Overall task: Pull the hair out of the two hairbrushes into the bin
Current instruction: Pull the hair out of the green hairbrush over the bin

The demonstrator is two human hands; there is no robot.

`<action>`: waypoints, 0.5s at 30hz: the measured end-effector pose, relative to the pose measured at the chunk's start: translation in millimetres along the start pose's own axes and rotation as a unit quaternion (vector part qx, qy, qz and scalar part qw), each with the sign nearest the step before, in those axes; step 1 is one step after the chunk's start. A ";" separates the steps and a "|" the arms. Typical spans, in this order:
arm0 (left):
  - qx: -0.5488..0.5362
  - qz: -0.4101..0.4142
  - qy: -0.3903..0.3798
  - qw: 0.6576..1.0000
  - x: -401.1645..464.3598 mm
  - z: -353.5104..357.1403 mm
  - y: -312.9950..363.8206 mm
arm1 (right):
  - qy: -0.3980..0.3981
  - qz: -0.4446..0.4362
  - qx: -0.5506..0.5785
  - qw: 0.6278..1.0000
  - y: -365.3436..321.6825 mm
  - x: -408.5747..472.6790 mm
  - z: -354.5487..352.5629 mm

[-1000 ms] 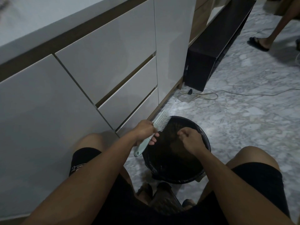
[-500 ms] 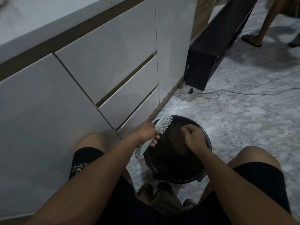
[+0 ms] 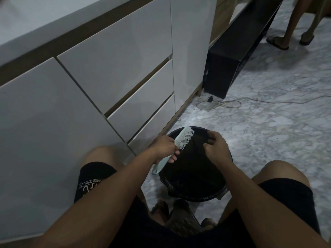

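While the person sits low with bare knees spread to either side, black shorts [image 3: 96, 178] fill the near edge of the view, the left leg bearing small white print. Both forearms reach forward between the knees. Just past them stands the bin [image 3: 193, 192], a round black bucket on the marble floor [image 3: 268, 133], set close to the base of the cabinet front. Its inside is too dark to tell what lies in it.

Over the bin's left rim, the left hand [image 3: 165, 146] is wrapped around the neck of a pale green hairbrush [image 3: 180, 140], gripping it firmly. The handle end sticks down and back below the fist, outside the rim, while the head tilts up and away with its white bristles facing right, above the bin's far-left part. Hair in the bristles cannot be made out. Only this one brush is seen.

Over the bin's far-right part, the right hand [image 3: 215, 146] hangs with its fingers curled and pinched together, just beside the bristles but apart from them; whether any strand is between the fingertips cannot be told.

Left of all this runs a glossy white cabinet [image 3: 107, 68] with three drawers. Farther off, a white cable [image 3: 222, 103] lies coiled on the floor by a low black unit [image 3: 232, 56]. At the far right corner stand another person's legs in sandals [image 3: 276, 42].
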State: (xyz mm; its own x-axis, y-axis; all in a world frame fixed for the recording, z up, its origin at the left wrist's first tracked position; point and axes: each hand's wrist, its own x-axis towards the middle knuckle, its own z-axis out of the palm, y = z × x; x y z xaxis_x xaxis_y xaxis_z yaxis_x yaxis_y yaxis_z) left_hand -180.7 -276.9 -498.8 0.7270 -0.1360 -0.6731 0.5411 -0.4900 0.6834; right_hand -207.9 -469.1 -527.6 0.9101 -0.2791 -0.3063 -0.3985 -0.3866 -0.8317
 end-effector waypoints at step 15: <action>-0.005 -0.003 -0.067 0.998 -10.0 14.1 0.0 | -0.054 -0.146 -0.008 0.988 2.2 -11.2 15.8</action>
State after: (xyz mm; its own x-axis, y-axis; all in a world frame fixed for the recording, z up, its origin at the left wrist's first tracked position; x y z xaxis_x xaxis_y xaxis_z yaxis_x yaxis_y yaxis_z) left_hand -194.0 -287.7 -496.1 0.6608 -0.2464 -0.7089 0.5506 -0.4828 0.6810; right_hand -217.2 -452.9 -533.3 0.9930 -0.0578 -0.1030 -0.1180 -0.4517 -0.8843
